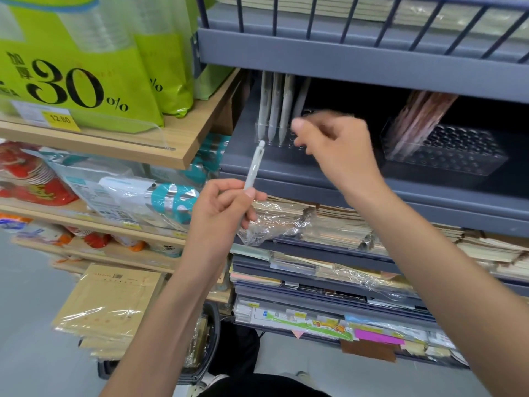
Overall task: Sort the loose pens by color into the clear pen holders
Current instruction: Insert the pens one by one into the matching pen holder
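My left hand (pixel 220 213) grips a white pen (pixel 254 167) that points up toward the shelf, with a crumpled clear wrapper (pixel 269 224) caught under its fingers. My right hand (pixel 332 141), blurred by motion, is at the left clear holder (pixel 263 143), and its thumb and fingers pinch the lower end of a leaning white pen (pixel 302 96). Three more white pens (pixel 274 110) stand upright in that holder. To the right, a second clear holder (pixel 458 156) has several pinkish-brown pens (pixel 420 116) leaning at its left end.
Both holders sit on a grey metal shelf (pixel 315 179) under a low upper shelf (pixel 343 61). Stacked wrapped notebooks (pixel 337 224) fill the tiers below. A wooden shelf (pixel 183 138) with green packs (pixel 86 67) stands to the left.
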`<move>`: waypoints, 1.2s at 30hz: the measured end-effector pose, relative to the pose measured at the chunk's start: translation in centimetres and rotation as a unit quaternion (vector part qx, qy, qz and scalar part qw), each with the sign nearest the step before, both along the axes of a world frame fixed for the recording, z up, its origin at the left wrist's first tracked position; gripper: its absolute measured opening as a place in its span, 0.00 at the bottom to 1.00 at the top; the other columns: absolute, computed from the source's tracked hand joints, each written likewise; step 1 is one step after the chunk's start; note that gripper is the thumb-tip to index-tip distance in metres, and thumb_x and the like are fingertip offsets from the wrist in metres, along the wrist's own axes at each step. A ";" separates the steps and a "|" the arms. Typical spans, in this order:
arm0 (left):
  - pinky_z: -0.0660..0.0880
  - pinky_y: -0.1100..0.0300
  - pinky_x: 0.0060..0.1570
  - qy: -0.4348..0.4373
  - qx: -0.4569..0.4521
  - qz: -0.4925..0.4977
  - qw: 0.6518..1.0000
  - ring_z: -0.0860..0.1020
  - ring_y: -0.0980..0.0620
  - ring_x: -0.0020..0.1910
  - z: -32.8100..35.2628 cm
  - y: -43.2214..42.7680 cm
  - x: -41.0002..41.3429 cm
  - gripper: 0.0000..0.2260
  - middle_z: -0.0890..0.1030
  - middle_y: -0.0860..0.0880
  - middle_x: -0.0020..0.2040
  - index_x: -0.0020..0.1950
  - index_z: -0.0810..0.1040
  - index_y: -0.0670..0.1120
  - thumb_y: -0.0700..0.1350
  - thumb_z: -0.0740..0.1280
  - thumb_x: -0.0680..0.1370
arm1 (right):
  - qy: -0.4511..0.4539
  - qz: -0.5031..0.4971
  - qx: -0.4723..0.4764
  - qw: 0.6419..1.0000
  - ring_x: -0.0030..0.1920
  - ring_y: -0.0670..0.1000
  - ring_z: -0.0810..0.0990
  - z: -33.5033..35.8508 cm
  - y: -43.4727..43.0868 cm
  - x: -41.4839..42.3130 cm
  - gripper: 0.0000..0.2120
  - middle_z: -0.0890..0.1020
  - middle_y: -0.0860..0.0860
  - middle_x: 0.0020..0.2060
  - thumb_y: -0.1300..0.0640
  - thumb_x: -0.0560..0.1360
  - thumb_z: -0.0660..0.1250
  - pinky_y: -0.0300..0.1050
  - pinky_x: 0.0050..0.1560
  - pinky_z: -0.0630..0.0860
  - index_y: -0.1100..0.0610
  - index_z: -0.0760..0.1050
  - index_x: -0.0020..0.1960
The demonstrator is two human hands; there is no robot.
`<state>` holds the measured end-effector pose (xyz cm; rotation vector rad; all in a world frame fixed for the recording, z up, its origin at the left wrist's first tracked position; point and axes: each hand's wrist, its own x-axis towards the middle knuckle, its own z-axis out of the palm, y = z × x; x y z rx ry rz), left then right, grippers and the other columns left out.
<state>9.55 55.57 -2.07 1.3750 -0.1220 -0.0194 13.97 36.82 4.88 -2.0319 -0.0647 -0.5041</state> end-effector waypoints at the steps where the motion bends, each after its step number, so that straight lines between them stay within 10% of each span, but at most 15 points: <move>1: 0.75 0.62 0.36 -0.001 -0.002 -0.002 1.000 0.78 0.53 0.36 0.0 -0.2 0.0 0.08 0.86 0.44 0.48 0.55 0.73 0.43 0.42 0.68 0.78 | 0.007 0.039 -0.018 0.999 0.37 0.42 0.81 -0.3 0.4 -1.2 0.07 0.84 0.41 0.35 0.44 0.73 0.69 0.42 0.44 0.79 0.43 0.82 0.38; 10: 0.78 0.63 0.52 -0.123 0.121 -0.001 0.985 0.82 0.55 0.53 0.8 -1.6 0.6 0.07 0.84 0.53 0.53 0.57 0.79 0.46 0.40 0.67 0.80 | 0.056 0.097 0.097 0.989 0.37 0.47 0.82 -0.5 -0.2 -2.6 0.01 0.85 0.52 0.38 0.58 0.75 0.72 0.38 0.38 0.76 0.54 0.80 0.46; 18: 0.52 0.44 0.78 -0.340 0.550 0.095 0.757 0.64 0.42 0.76 -3.9 -1.5 4.9 0.22 0.71 0.42 0.74 0.74 0.70 0.42 0.49 0.63 0.82 | -0.110 -0.104 0.195 0.969 0.43 0.51 0.86 1.0 -3.1 0.7 0.06 0.84 0.51 0.42 0.64 0.77 0.62 0.48 0.48 0.82 0.61 0.76 0.53; 24: 0.54 0.43 0.77 -0.391 0.539 0.142 0.732 0.66 0.41 0.74 -5.5 -1.6 6.0 0.23 0.72 0.42 0.72 0.73 0.71 0.42 0.50 0.62 0.81 | -0.074 -0.139 0.057 0.986 0.51 0.62 0.81 0.8 -2.6 4.0 0.05 0.84 0.52 0.40 0.50 0.71 0.61 0.61 0.57 0.76 0.46 0.75 0.40; 36: 0.53 0.44 0.77 -0.411 0.535 0.142 0.724 0.65 0.42 0.75 -5.9 -1.3 6.4 0.23 0.71 0.42 0.73 0.74 0.69 0.42 0.50 0.62 0.81 | 0.031 -0.174 -0.154 0.972 0.60 0.56 0.78 2.3 -0.8 8.3 0.23 0.82 0.55 0.57 0.39 0.77 0.59 0.48 0.65 0.71 0.56 0.77 0.58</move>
